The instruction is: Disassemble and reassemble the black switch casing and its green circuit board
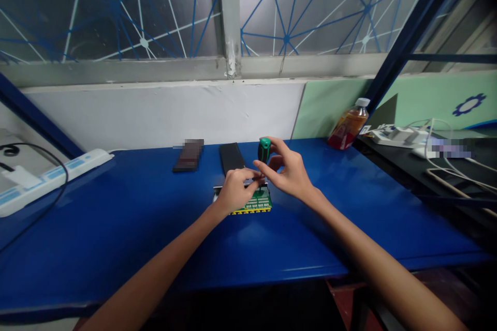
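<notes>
A screwdriver (264,151) with a green and black handle stands nearly upright over a green circuit board (261,200) with a yellow connector edge. My right hand (289,168) is closed around it, thumb and fingers at the handle and upper shaft. Over the left part of the board, my left hand (235,191) has its thumb and fingertips pinched together close to the screwdriver's shaft. What lies between those fingertips is too small to tell. The left hand hides part of the board, and the screwdriver's tip is not clearly visible.
Behind the hands lie a black flat case (232,158) and a dark, partly blurred flat object (189,156) on the blue table (155,238). A white power strip (58,178) with a black cable is at left. A drink bottle (349,124) stands back right, near white cables (446,165).
</notes>
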